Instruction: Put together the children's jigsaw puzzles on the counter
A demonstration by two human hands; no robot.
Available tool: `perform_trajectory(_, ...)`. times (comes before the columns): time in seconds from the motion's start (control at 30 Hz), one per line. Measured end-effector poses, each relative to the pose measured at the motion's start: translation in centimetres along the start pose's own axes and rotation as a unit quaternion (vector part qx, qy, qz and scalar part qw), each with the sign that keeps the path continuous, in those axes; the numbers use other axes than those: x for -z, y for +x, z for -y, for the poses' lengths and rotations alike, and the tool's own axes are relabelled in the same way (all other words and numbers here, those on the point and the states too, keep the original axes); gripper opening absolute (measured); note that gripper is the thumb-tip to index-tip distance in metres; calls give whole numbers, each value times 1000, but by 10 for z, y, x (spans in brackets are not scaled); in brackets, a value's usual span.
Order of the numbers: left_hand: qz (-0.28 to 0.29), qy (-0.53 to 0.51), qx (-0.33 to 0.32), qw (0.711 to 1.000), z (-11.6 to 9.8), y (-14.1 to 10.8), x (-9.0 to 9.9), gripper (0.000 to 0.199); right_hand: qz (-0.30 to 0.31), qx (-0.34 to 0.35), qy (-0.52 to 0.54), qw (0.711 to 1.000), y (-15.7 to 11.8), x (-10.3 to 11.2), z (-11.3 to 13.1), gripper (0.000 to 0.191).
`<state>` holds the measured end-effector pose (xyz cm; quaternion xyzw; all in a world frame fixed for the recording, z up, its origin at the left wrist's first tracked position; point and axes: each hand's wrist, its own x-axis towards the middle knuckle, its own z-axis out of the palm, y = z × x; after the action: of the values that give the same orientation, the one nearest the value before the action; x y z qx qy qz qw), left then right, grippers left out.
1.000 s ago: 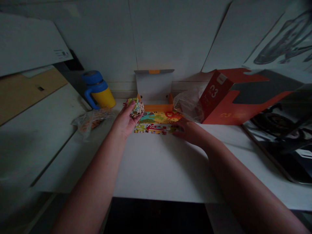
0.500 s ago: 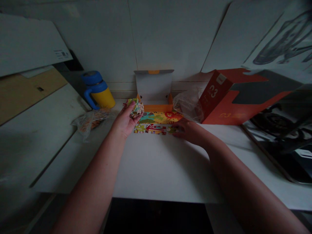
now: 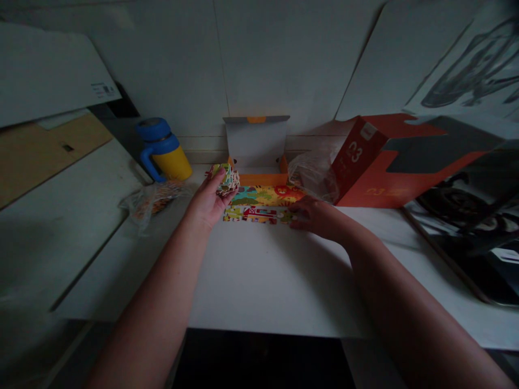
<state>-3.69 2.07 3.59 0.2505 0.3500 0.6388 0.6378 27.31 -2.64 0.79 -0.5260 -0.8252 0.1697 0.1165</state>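
Note:
My left hand [image 3: 211, 201] is wrapped round a stack of puzzle pieces [image 3: 227, 179], held just above the table. A row of colourful puzzle pieces [image 3: 259, 214] lies flat on the white table [image 3: 259, 281], in front of the open box [image 3: 263, 179] with its patterned yellow front. At the right end of that row, my right hand [image 3: 308, 214] has its fingers bent round a green puzzle piece [image 3: 285, 216], which they partly cover. The box's lid stands up against the wall.
A blue and yellow jug [image 3: 172, 159] and a plastic bag of orange items [image 3: 152, 202] are at the left. Clear plastic wrap [image 3: 314, 173] lies between the open box and a large orange box [image 3: 385, 162]. Black equipment [image 3: 466, 227] stands at the far right.
My right hand has shifted very slightly to the right, and a bit more of the green piece shows. My left hand holds its stack as before.

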Motion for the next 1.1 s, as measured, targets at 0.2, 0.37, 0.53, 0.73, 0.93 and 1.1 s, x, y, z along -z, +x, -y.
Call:
perform_trajectory(0.2,-5,13,15,1000,3,1,0,30,6,7,-3,1000,1,-2,12,40)
perform_trajectory(0.37,4,15,19,1000,5,0,0,31,-13,11,-18,1000,3,-8,19,39)
perform_trajectory(0.53,11,37,23,999,12,-7,-6,34,-29,14,-15,999,10,-20,22,42)
perform_trajectory(0.73,36,97,42,994,35,-17,-12,46,-105,9,44,993,13,-23,26,39)
perform_trajectory(0.93,107,185,64,975,61,-35,-22,52,-230,8,320,919,10,-15,46,50)
perform_trajectory(1.1,167,211,31,963,71,-39,-21,48,-188,-8,437,879,14,-21,44,40)
